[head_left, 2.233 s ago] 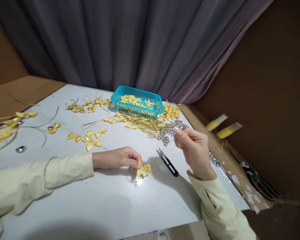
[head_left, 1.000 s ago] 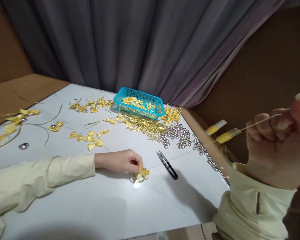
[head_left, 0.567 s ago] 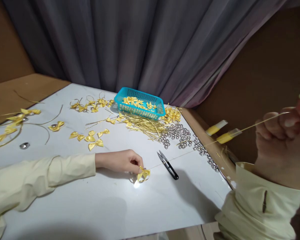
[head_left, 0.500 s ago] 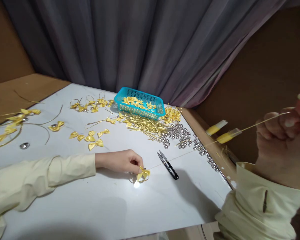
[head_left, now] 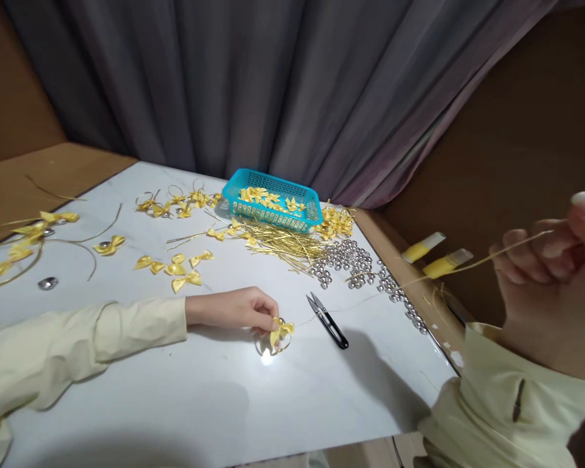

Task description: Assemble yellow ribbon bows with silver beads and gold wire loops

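Low over the white tabletop, my left hand [head_left: 246, 311] pinches a yellow ribbon bow [head_left: 281, 330] that has a silvery bead and a loop of gold cord on it. From the bow a thin gold cord [head_left: 487, 257] runs far to the right and upward. Its other end is between the thumb and fingers of my right hand [head_left: 556, 279], raised off the table at the right edge of the view. The cord sags slightly. Black thread snips [head_left: 327, 321] lie on the table just right of the bow, under the cord's line.
A blue basket [head_left: 273, 214] of yellow bows stands at the back. Before it lie gold cord pieces [head_left: 290, 246] and many silvery beads [head_left: 346, 260]. Loose bows [head_left: 175, 266] and corded bows [head_left: 29, 234] are at left. Two small yellow-and-clear packets [head_left: 443, 263] sit at the right edge.
The cord was stretched straight and now hangs slacker. My right hand has come slightly down and left. My left hand has tilted the bow a little.
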### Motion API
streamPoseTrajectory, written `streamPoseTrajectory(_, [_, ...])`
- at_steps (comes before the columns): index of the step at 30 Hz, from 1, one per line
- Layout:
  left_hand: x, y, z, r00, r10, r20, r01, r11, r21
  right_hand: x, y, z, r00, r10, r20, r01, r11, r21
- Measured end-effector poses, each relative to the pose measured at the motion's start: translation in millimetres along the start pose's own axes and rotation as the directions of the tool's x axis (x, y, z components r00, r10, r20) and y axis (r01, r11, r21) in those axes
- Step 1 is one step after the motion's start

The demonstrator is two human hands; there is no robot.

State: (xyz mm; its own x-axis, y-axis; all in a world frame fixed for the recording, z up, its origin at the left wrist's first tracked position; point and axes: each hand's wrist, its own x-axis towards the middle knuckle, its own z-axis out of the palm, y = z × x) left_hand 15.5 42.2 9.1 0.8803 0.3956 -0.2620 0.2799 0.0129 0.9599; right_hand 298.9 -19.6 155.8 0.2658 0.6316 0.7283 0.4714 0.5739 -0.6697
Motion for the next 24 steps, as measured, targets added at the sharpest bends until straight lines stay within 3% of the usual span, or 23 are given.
streamPoseTrajectory(3, [-0.1,1.5,0.3,1.000,0.016,0.022,-0.014,0.998,-0.065,-27.3,-8.3,3.6,0.990,0.125,0.065,-0.135,0.976,0.173])
streamPoseTrajectory(5, [-0.4,2.1,0.3,0.999,0.027,0.043,-0.022,0.994,-0.110,-50.8,-14.0,8.2,0.971,0.110,0.212,-0.138,0.983,0.123])
streamPoseTrajectory(8, [-0.8,2.3,-0.2,0.997,0.041,0.067,-0.031,0.989,-0.144,-83.2,-19.8,20.7,0.811,0.221,0.542,-0.261,0.965,-0.003])
streamPoseTrajectory(10, [-1.0,2.4,-0.8,0.996,0.046,0.076,-0.035,0.989,-0.144,-99.0,-19.8,31.5,0.708,0.293,0.642,-0.322,0.944,-0.076])
streamPoseTrajectory(13, [-0.7,2.6,-1.5,0.996,0.041,0.075,-0.029,0.988,-0.152,-112.8,-14.4,41.4,0.639,0.359,0.681,-0.453,0.890,-0.045])
streamPoseTrajectory(16, [-0.3,1.9,-1.9,0.996,0.038,0.076,-0.026,0.987,-0.159,-113.8,-10.6,35.4,0.677,0.410,0.612,-0.597,0.791,0.131])
streamPoseTrajectory(19, [-0.7,0.8,-1.9,0.996,0.032,0.082,-0.017,0.985,-0.171,-101.7,-16.2,20.4,0.734,0.413,0.539,-0.615,0.740,0.272])
streamPoseTrajectory(21, [-1.2,0.9,-1.5,0.997,0.021,0.079,-0.006,0.984,-0.180,-91.0,-22.7,10.5,0.768,0.410,0.491,-0.580,0.770,0.265])
streamPoseTrajectory(24, [-1.6,2.1,-0.9,0.997,0.013,0.071,0.001,0.983,-0.185,-84.0,-26.8,-8.5,0.853,0.416,0.313,-0.480,0.862,0.162])
